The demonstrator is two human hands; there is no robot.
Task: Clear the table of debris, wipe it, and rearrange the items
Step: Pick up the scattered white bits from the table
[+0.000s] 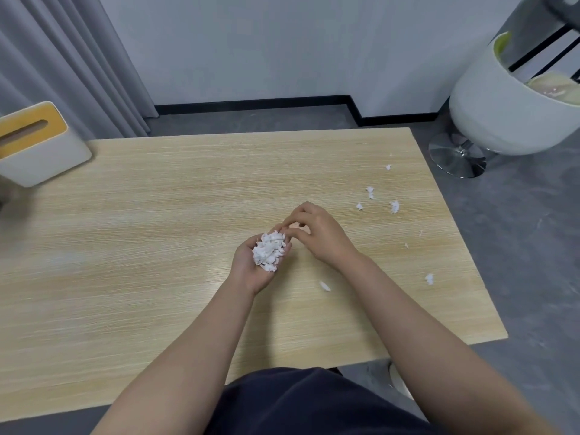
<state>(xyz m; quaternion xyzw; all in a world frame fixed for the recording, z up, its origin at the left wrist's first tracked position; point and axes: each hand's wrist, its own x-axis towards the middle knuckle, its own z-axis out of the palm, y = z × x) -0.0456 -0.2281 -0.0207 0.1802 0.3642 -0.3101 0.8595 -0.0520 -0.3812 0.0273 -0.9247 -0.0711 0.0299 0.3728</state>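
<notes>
Head camera looks down on our left hand (255,265), cupped palm up just above the tabletop (157,215) and curled around a heap of white paper scraps (269,251). Our right hand (314,232) hovers just beside it, fingertips bunched together over the top of the heap; whether they pinch a scrap we cannot tell.

Outward from there, loose scraps lie on the right part of the tabletop: one near our right forearm (324,286), one close to the right edge (429,278), and a small cluster farther back (370,192), with one larger piece (394,206) among them. A tissue box (37,146) sits at the far left corner. Beyond the right corner stands a white chair (502,114).

To gather well, we judge it best to keep the cupped palm level and low, bring it near each scrap, and pinch lightly so nothing spills.

We see no brand, label or writing anywhere.
</notes>
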